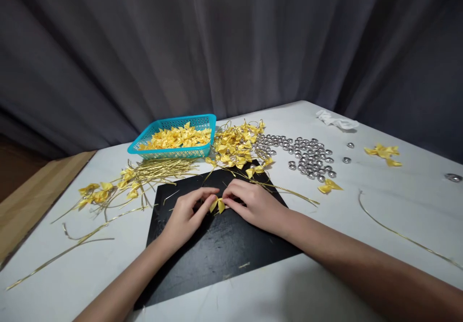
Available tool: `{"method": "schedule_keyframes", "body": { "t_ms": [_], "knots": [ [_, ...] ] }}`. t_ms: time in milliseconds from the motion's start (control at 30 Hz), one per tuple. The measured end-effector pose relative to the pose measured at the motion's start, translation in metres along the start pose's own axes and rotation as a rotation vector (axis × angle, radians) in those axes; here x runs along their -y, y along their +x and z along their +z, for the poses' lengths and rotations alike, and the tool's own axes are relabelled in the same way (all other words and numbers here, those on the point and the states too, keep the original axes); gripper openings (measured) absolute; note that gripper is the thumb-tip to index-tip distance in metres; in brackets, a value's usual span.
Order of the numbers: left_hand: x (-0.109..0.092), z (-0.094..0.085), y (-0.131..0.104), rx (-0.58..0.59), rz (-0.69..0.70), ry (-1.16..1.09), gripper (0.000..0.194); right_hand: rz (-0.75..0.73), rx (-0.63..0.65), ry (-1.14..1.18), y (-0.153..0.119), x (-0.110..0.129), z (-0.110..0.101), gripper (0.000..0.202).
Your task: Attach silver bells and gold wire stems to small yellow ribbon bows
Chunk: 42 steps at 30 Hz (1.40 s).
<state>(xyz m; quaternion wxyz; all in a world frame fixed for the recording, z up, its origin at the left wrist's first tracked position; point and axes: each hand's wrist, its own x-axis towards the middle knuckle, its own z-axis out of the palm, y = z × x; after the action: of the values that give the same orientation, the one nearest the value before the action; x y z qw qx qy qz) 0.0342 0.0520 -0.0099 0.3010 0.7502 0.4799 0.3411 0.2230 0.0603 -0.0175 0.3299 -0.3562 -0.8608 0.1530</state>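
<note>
Over a black mat, a small yellow ribbon bow sits between my two hands. My left hand pinches the bow's left side between thumb and fingers. From the other side, my right hand has its thumb and fingertips closed at the bow's right edge. Whether a piece of gold tie is also between the right fingertips cannot be made out. Just beyond my hands lies a pile of yellow bows with gold ties, some loose ends reaching onto the mat.
A turquoise basket of yellow bows stands at the back. Before it lies a bundle of gold ties. Silver drop-shaped pieces are scattered right of centre. Further right are loose yellow bows, a crumpled white cloth and one gold tie.
</note>
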Motion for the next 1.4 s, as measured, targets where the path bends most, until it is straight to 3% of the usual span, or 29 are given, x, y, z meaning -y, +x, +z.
{"method": "schedule_keyframes", "body": {
  "t_ms": [200, 433, 767, 1133, 1400],
  "knots": [
    [0.007, -0.011, 0.002, 0.121, 0.23, 0.23, 0.012, 0.006, 0.038, -0.008, 0.001, -0.001, -0.003, 0.007],
    [0.014, -0.013, 0.001, 0.136, 0.421, 0.424, 0.017, 0.031, 0.14, -0.042, 0.002, -0.001, -0.006, 0.012],
    [0.012, -0.009, 0.0, 0.175, 0.359, 0.525, 0.01, 0.058, 0.278, -0.186, 0.004, 0.003, -0.008, 0.019],
    [0.006, -0.007, 0.004, 0.193, 0.351, 0.744, 0.019, 0.095, 0.288, -0.22, 0.003, 0.006, -0.005, 0.02],
    [0.007, -0.004, 0.004, 0.129, 0.373, 0.783, 0.02, 0.159, 0.219, -0.132, 0.004, 0.006, -0.008, 0.016]
  ]
}}
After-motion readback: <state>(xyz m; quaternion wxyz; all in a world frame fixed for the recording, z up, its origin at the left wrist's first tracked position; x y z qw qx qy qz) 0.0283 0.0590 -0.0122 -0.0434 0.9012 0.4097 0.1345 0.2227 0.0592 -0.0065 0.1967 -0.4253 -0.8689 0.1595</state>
